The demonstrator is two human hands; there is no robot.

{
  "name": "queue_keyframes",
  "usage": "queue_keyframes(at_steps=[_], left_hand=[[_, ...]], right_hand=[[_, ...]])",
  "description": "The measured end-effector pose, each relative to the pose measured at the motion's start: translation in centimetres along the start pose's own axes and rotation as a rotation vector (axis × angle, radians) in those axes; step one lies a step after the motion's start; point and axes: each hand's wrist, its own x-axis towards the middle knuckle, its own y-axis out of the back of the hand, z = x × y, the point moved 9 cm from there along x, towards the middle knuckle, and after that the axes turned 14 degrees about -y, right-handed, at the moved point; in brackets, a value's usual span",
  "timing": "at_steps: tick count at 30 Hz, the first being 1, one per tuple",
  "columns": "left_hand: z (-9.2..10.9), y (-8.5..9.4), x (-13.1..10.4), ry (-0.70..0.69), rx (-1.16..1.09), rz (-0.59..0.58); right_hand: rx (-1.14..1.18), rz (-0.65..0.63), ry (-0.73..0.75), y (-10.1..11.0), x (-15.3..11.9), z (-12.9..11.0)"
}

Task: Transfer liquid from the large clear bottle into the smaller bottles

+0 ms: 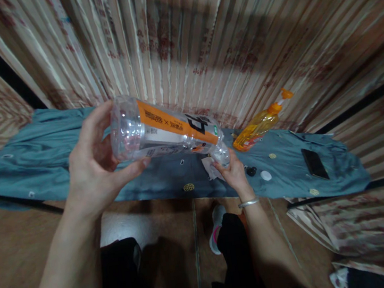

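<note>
A large clear plastic bottle (166, 128) with an orange and silver label lies tilted in the air, its base to the left and its neck low to the right. My left hand (96, 162) is wrapped round the base end, thumb along the underside. At the neck end, my right hand (232, 169) grips the bottle, with a silver bangle on the wrist. Beneath that hand a pale crumpled sheet (210, 167) shows; whether the fingers touch it I cannot tell. The bottle's mouth is hidden.
On the blue-green cloth (161, 177) over the narrow table stands an orange pump bottle (256, 128). A small black object (251, 171), a white disc (265, 175) and a dark phone (315, 163) lie to the right. Behind hangs a pleated curtain (177, 36), with black frame bars at the sides.
</note>
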Motion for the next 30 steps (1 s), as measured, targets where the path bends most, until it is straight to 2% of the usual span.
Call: queue_keyframes(at_steps=[30], left_hand=[[0.4, 0.02, 0.22, -0.022, 0.034, 0.008]], right_hand=[[-0.002, 0.003, -0.006, 0.04, -0.12, -0.16]])
